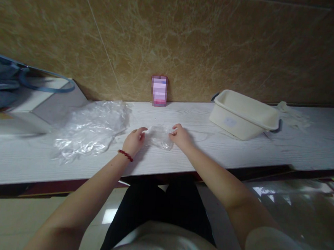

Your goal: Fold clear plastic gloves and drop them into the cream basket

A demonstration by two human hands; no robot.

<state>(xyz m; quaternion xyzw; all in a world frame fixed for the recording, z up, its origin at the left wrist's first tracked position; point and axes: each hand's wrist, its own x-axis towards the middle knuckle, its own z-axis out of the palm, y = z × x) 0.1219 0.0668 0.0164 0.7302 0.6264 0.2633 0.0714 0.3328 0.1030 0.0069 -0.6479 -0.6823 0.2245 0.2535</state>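
Note:
A small clear plastic bag [159, 136] lies on the white wood-grain table [199, 150], held between both hands. My left hand [135, 141], with a red bead bracelet at the wrist, pinches the bag's left edge. My right hand [180, 135] pinches its right edge with the fingers curled. A larger crumpled sheet of clear plastic [90, 129] lies on the table just left of my left hand.
A cream plastic tub [244, 114] stands tilted at the right rear, with crumpled pale material [292, 114] beyond it. A small pink box [159, 91] leans on the brown marble wall. A blue bag [4, 83] and a white box [39, 101] sit at far left.

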